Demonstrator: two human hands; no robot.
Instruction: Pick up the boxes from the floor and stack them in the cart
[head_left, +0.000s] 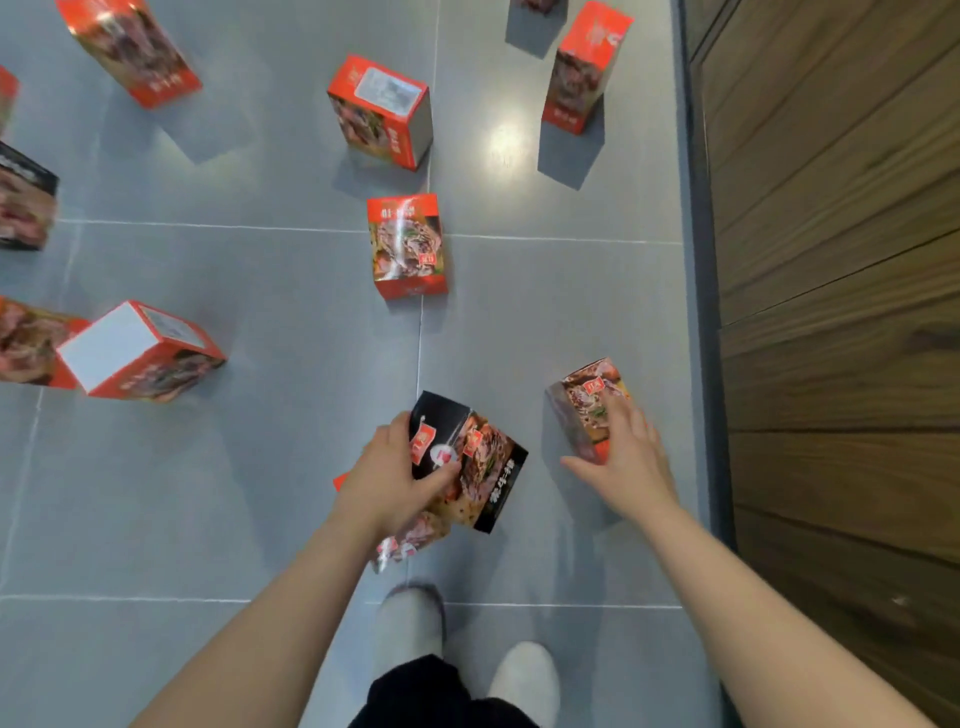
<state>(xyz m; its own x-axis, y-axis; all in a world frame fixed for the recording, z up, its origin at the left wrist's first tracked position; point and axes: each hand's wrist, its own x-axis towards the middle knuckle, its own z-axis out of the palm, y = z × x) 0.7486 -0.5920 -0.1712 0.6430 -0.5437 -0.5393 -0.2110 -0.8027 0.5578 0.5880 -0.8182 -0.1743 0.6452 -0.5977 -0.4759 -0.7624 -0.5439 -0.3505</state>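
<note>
Grey tiled floor (260, 493) beside a wood-panelled wall (841, 312), scattered with food boxes.

Nearest, the left hand (389, 483) gripped a black box (478, 462) with thumb and curled fingers, a red box (410, 540) tucked under it; the right hand (628, 457) curled its fingers over a small upright box (576, 410) on the floor near the wall. Farther off, a red box lying flat (408, 244) sat on the tile seam, and more boxes stood beyond.
</note>
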